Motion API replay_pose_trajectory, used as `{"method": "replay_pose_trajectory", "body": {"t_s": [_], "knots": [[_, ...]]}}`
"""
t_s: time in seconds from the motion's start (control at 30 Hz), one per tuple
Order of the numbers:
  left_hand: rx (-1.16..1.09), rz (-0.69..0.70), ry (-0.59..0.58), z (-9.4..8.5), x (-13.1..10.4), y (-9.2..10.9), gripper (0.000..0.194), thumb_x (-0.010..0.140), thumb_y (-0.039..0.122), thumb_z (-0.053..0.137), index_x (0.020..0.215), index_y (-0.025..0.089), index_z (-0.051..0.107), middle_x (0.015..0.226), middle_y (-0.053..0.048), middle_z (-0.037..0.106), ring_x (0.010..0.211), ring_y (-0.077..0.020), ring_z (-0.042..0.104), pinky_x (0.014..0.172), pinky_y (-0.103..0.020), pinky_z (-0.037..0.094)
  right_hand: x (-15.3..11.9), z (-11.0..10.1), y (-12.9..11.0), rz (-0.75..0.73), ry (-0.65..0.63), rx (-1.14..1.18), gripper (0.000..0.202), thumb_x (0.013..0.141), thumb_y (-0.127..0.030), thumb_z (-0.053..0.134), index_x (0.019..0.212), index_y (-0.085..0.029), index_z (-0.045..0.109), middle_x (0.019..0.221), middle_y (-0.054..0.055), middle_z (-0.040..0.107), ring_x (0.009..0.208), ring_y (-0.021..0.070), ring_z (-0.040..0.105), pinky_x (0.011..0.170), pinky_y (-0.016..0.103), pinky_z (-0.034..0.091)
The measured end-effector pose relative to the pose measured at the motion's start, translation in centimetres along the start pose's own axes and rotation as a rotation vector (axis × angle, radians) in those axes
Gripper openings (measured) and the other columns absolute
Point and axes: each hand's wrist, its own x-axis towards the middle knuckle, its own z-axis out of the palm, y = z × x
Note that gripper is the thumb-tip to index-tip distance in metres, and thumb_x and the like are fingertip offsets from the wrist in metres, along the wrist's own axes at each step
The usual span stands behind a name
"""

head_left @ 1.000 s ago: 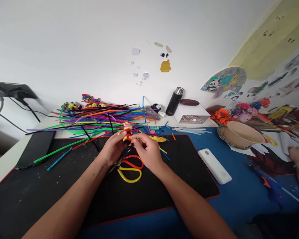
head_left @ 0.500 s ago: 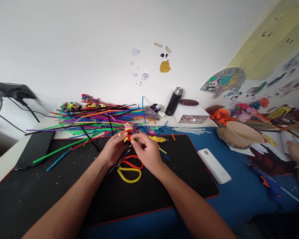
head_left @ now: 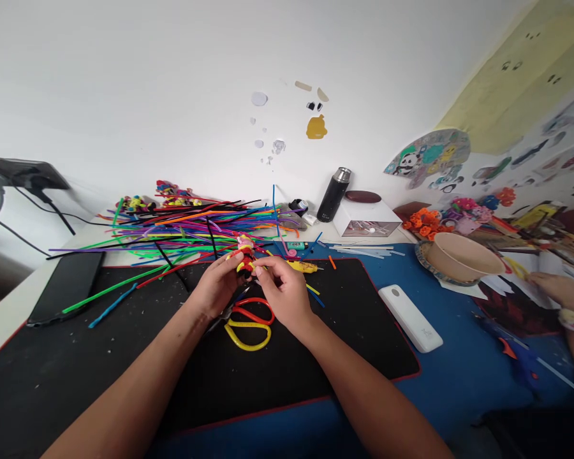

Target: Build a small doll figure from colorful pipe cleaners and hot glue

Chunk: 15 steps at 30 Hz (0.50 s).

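A small pipe-cleaner figure (head_left: 245, 253) in red, yellow, pink and black is between my hands, above the black mat. My left hand (head_left: 220, 280) is closed on its left side, thumb across the front. My right hand (head_left: 284, 280) pinches at its lower right part; the fingertips touch or nearly touch the yellow and red end. Below lie scissors (head_left: 249, 335) with one red and one yellow handle, their blades partly hidden by my left hand. Just beyond my right hand is a yellow glue gun or similar tool (head_left: 306, 267), partly covered.
A heap of colourful pipe cleaners (head_left: 196, 223) spreads behind the mat (head_left: 316, 363). A phone (head_left: 67, 287) lies left, a white power bank (head_left: 411, 319) right. A black thermos (head_left: 335, 194), white box (head_left: 368, 220) and beige bowl (head_left: 469, 258) stand behind. Another person's hand (head_left: 555, 287) is far right, near a blue glue gun (head_left: 519, 363).
The figure has turned slightly in my hands, and my right fingertips have shifted a little to the right. The other person's hand has reached left toward the yellow-handled scissors by the bowl.
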Motion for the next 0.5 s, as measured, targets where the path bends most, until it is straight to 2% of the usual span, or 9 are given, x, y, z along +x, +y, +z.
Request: {"method": "replay_pose_trajectory", "body": {"t_s": [0.13, 0.4, 0.5], "knots": [[0.007, -0.006, 0.006, -0.14, 0.06, -0.09, 0.033, 0.073, 0.038, 0.099, 0.087, 0.015, 0.08, 0.084, -0.005, 0.076, 0.074, -0.0173, 0.069, 0.071, -0.029, 0.056, 0.0, 0.03, 0.05, -0.003, 0.001, 0.012, 0.021, 0.103, -0.037, 0.062, 0.106, -0.024, 0.078, 0.067, -0.001, 0.068, 0.062, 0.0179, 0.066, 0.063, 0.029, 0.052], [0.023, -0.005, 0.02, -0.02, 0.09, -0.11, 0.037, 0.069, 0.041, 0.101, 0.089, 0.015, 0.082, 0.087, -0.005, 0.077, 0.077, -0.0172, 0.069, 0.071, -0.028, 0.058, -0.05, 0.14, 0.34, -0.006, -0.008, -0.017, 0.021, 0.103, -0.037, 0.062, 0.106, -0.025, 0.078, 0.07, 0.0, 0.068, 0.059, 0.0165, 0.058, 0.059, 0.03, 0.046], [0.034, -0.013, 0.02, -0.03, 0.05, -0.1, 0.038, 0.069, 0.04, 0.101, 0.091, 0.016, 0.083, 0.09, -0.006, 0.077, 0.08, -0.0176, 0.069, 0.072, -0.027, 0.059, -0.04, 0.17, 0.33, -0.019, -0.011, -0.02, 0.021, 0.104, -0.036, 0.061, 0.106, -0.024, 0.078, 0.067, -0.002, 0.063, 0.056, 0.0157, 0.053, 0.057, 0.03, 0.043]]}}
